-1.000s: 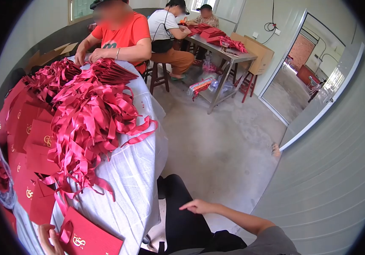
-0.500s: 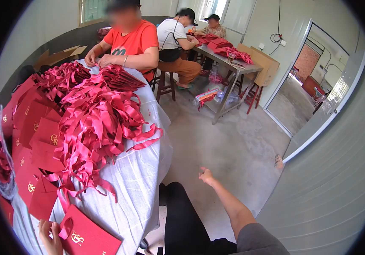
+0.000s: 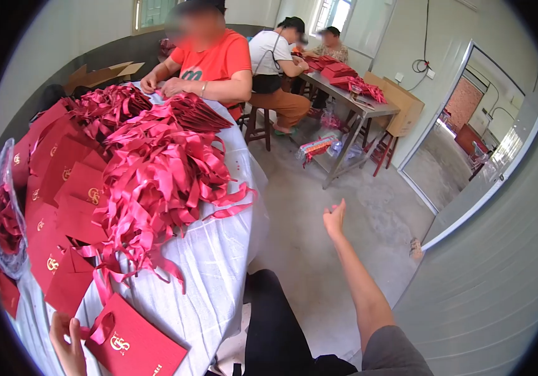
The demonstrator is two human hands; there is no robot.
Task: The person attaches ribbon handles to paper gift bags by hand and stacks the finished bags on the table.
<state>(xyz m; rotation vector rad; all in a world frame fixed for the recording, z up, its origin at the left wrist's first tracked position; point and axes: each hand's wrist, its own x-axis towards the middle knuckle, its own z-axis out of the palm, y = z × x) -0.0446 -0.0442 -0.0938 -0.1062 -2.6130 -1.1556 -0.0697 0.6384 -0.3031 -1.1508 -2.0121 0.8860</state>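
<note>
At the near left corner of the cloth-covered table (image 3: 203, 269), my left hand (image 3: 68, 343) is beside a red bag (image 3: 137, 341) with gold lettering, its fingers curled at the bag's ribbon. Whether they grip the ribbon is hard to make out. My right hand (image 3: 334, 219) is stretched out over the floor, fingers apart and holding nothing. A large heap of red ribbons (image 3: 162, 169) covers the middle of the table. More red bags (image 3: 62, 207) with gold letters lie along its left side.
A person in a red shirt (image 3: 219, 59) works at the table's far end. Two more people sit at a metal table (image 3: 375, 106) with red bags. A clear plastic bag (image 3: 6, 219) is at far left, an open door (image 3: 488, 182) at right.
My right hand has moved forward and to the right, away from my lap, with the arm straighter. The view has shifted a little. My left hand stays beside the red bag.
</note>
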